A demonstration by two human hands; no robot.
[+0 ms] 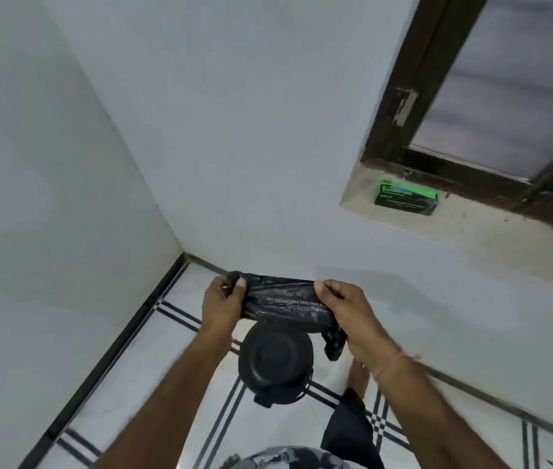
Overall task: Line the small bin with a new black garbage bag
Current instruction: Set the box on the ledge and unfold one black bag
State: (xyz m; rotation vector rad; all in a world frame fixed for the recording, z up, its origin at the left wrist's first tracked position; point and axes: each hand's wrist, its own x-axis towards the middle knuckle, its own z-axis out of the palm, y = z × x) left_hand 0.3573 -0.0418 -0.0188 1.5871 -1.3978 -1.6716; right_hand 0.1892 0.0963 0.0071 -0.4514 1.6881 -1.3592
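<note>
A folded black garbage bag [281,301] with faint printed lettering is stretched between both hands, above the floor. My left hand [222,304] pinches its left end with thumb on top. My right hand [346,316] grips its right end, and a loose tail of the bag hangs below that hand. Directly under the bag stands the small black pedal bin [275,362] with its round lid closed and a pedal at its near side.
The bin stands on white floor tiles with black stripes [221,424], near the corner of two pale walls. A green and black box of garbage bags [406,197] lies on the window sill at the upper right, under a dark-framed window [471,96]. My leg and foot [352,411] are right of the bin.
</note>
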